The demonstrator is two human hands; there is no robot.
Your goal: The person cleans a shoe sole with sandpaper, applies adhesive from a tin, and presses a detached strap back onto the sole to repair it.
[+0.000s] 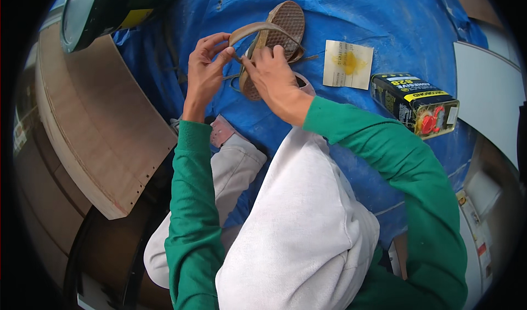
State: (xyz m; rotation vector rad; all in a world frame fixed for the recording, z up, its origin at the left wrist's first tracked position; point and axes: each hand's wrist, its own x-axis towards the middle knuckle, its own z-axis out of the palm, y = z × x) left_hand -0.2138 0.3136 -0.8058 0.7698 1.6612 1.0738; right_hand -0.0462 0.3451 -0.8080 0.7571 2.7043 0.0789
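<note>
A brown sandal (289, 22) with a textured footbed lies on a blue tarp, its toe pointing away and slightly right. Its tan strap (248, 31) arches up on the left side. Thumb and fingers of my left hand (206, 74) are closed in a pinch on the end of this strap. My right hand (279, 85) grips the sandal near the heel, with its fingers over the footbed and its index finger close to the strap's end. That hand hides much of the heel half. Thin straps stick out on both sides.
A cream card (361, 73) with a yellow smear lies right of the sandal. Beyond it, a black and yellow adhesive tin (406, 93) rests on its side. Curved brown board (104, 118) and a dark green bucket (118, 8) stand left. Blue tarp (351, 13) spreads underneath.
</note>
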